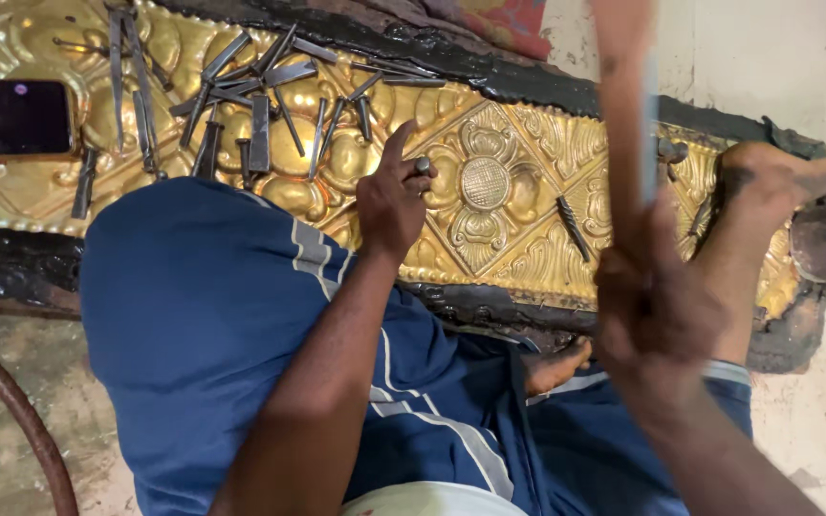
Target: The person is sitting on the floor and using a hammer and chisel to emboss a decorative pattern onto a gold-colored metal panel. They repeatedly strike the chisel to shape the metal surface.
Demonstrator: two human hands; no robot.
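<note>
Head view: the left hand [392, 196] pinches a steel punch [423, 166] upright on the embossed brass sheet [528, 153], tip just beside the central round medallion [485, 182]. The right hand [657, 306], blurred, is closed around a raised hammer handle [626, 96]. Loose chisels [250, 105] lie scattered on the sheet near a dark phone [11, 117].

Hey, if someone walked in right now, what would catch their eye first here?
The embossed gold panel lying across the top, with a heap of metal punches scattered over its left part. At its centre the left hand holds a punch upright against it, while the right hand, blurred, raises a hammer.
</note>
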